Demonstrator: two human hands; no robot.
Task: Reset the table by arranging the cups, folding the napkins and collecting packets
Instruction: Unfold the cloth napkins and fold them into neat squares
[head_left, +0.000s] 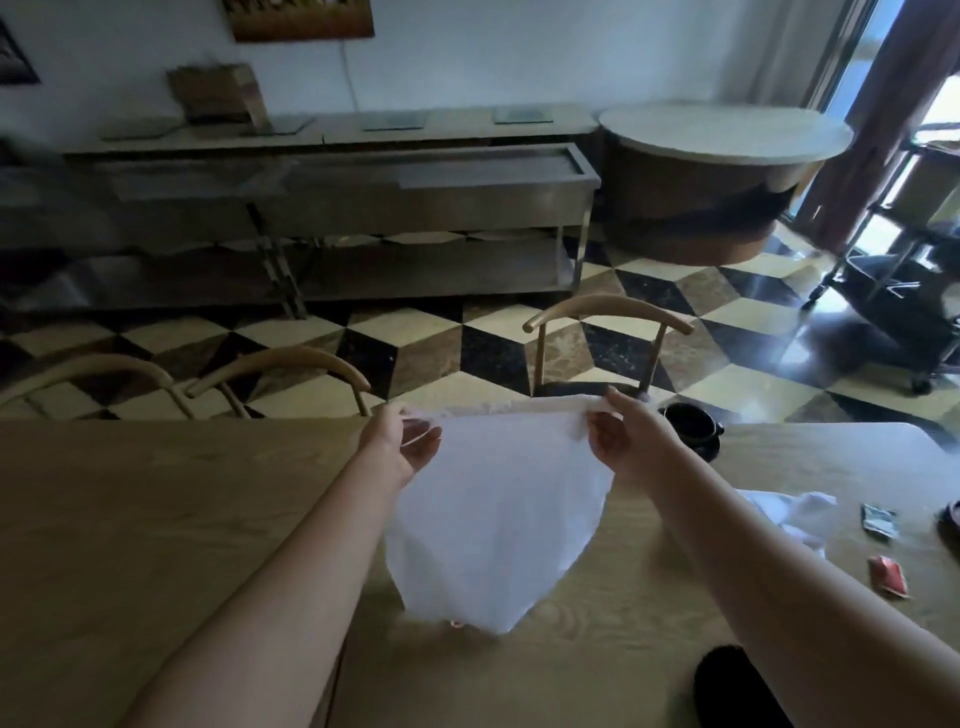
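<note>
A white cloth napkin (493, 519) hangs in the air above the wooden table (156, 519), stretched between both hands. My left hand (400, 441) pinches its upper left corner and my right hand (623, 436) pinches its upper right corner. The napkin's lower point droops toward the tabletop. A black cup on a black saucer (693, 422) stands at the far edge, right of my right hand. A second crumpled white napkin (795, 512) lies at the right, partly hidden by my right forearm. A grey-green packet (879, 521) and a red packet (889, 571) lie near it.
Three wooden chairs stand along the table's far side, one (608, 312) behind the napkin. A dark round object (737, 686) sits at the near edge. Another dark item (950, 514) shows at the right border. A steel counter (363, 176) runs along the wall.
</note>
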